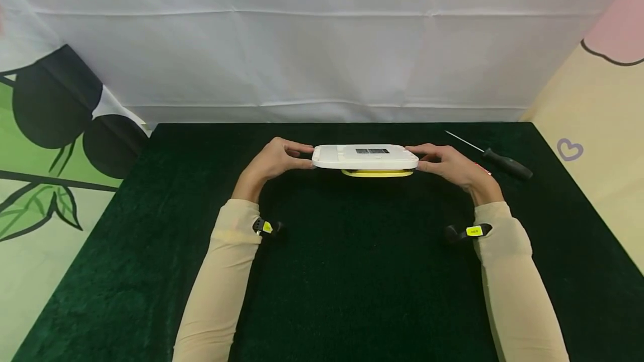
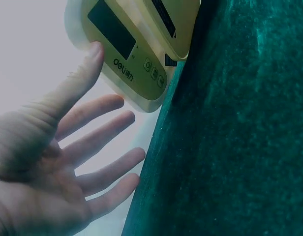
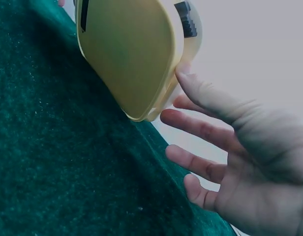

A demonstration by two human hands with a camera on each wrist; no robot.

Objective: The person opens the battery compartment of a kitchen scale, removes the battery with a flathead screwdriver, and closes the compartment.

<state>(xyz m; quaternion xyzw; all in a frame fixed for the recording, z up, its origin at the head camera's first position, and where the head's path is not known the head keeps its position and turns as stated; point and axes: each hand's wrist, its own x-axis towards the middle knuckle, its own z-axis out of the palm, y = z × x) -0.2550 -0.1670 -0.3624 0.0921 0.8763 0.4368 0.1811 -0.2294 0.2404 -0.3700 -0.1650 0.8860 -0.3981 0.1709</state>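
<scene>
A slim white electronic scale [image 1: 328, 155] is held in the air near the far side of the table, its underside with a printed label tilted up. Its yellow plate [image 1: 377, 173] shows below the body. My left hand [image 1: 271, 162] pinches the left end between thumb and fingers. In the left wrist view, the thumb touches the face beside a dark display [image 2: 112, 29], a "deli" mark and several buttons. My right hand [image 1: 449, 166] pinches the opposite end. In the right wrist view, the thumb lies at the edge near the plate [image 3: 132, 54], the other fingers spread.
A screwdriver [image 1: 508, 165] with a dark handle lies right of my right hand on the dark green table cloth [image 1: 372, 272]. Something small and red [image 1: 484, 168] is partly hidden behind the right wrist. A white curtain [image 1: 322, 60] hangs behind the table's far edge.
</scene>
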